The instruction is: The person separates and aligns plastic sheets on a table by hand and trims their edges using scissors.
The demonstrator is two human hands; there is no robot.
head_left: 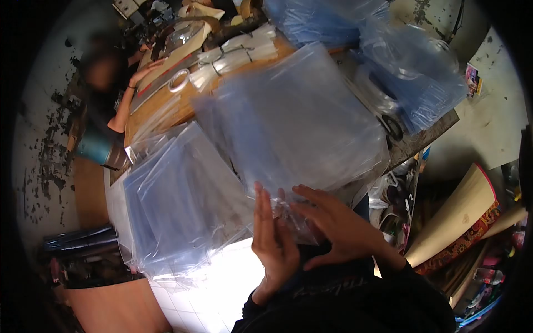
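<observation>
My left hand (273, 244) is upright with its fingers stretched out, beside the near edge of a stack of clear plastic sheets (311, 122). Opposite it, my right hand (338, 225) has its fingers extended and its thumb apart. Crumpled clear plastic edges show between the two hands; whether the fingertips touch them I cannot tell. To the left lies a second pile of clear bluish plastic sheets (183, 200), its layers slightly fanned.
More plastic (413, 83) is heaped at the back right, near black-handled scissors (393, 127). A tape roll (179, 81) and tied plastic strips (239, 55) lie farther back. Another person's arm (125, 108) rests at the table's left. A rolled mat (455, 216) stands at right.
</observation>
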